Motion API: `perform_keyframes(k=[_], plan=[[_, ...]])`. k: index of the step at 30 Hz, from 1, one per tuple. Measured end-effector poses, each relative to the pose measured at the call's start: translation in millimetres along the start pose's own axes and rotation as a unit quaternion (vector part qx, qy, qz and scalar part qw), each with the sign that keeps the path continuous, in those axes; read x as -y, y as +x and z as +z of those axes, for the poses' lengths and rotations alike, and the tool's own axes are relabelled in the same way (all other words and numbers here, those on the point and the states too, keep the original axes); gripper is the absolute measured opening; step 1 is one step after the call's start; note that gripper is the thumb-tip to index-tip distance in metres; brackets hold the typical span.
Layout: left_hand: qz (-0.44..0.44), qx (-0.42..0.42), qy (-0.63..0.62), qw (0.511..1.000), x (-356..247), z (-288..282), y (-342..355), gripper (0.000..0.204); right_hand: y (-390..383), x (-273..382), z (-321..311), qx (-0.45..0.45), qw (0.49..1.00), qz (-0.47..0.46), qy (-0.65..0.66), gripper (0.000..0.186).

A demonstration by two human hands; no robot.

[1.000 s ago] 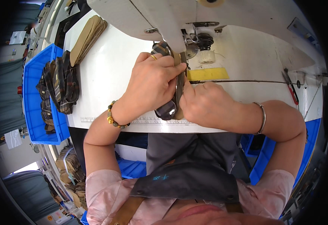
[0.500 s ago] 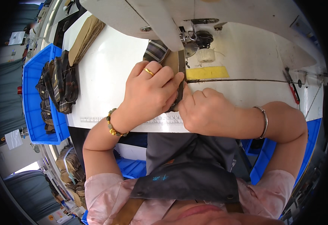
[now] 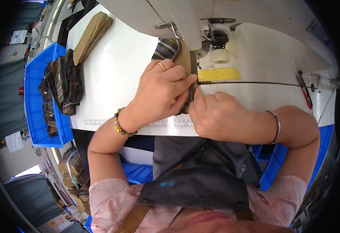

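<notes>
A dark zipper tape with metal teeth (image 3: 193,66) runs along tan fabric (image 3: 183,54), toward the sewing machine head (image 3: 191,33). Dark plaid fabric (image 3: 165,49) lies at its left, edged with a curved row of teeth. My left hand (image 3: 164,87) rests over the piece, fingers bent and closed on the zipper. At the near end of the tape, my right hand (image 3: 220,114) has its fingers curled, thumb and index finger pinching the zipper's right edge. The part under my fingers is hidden, and the machine head covers the needle.
A blue bin (image 3: 32,101) with folded plaid pieces (image 3: 67,85) stands at the left, beside a stack of tan pieces (image 3: 94,35). A printed ruler (image 3: 150,124) follows the table's front edge. Red-handled snips (image 3: 306,95) lie at the right, and a yellow strip (image 3: 219,74) near the machine.
The whole view has shifted slightly, with the machine and both hands a little farther right in the picture. Both hands keep their hold on the zipper.
</notes>
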State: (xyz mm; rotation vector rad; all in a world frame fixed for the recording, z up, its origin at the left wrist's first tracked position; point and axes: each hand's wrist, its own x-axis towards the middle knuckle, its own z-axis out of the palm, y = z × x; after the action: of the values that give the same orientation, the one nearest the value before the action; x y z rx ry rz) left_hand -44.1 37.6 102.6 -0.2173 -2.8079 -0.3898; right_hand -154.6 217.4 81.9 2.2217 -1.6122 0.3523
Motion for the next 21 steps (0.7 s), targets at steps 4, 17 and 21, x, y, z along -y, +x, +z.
perform_keyframes(k=[4,17,21], plan=[[0.002,0.001,0.020,1.000,4.2,1.3,4.4,0.026,0.3,-0.2,11.6,-0.030,0.999,0.025,0.014,0.021],[-0.039,-0.031,-0.004,0.999,37.9,15.3,21.3,0.022,9.5,-30.1,25.4,-0.040,0.998,0.041,-0.013,0.035],[-0.021,-0.080,0.078,0.993,23.3,12.1,17.0,0.020,6.0,-22.6,21.4,-0.016,0.999,0.043,-0.009,0.036]])
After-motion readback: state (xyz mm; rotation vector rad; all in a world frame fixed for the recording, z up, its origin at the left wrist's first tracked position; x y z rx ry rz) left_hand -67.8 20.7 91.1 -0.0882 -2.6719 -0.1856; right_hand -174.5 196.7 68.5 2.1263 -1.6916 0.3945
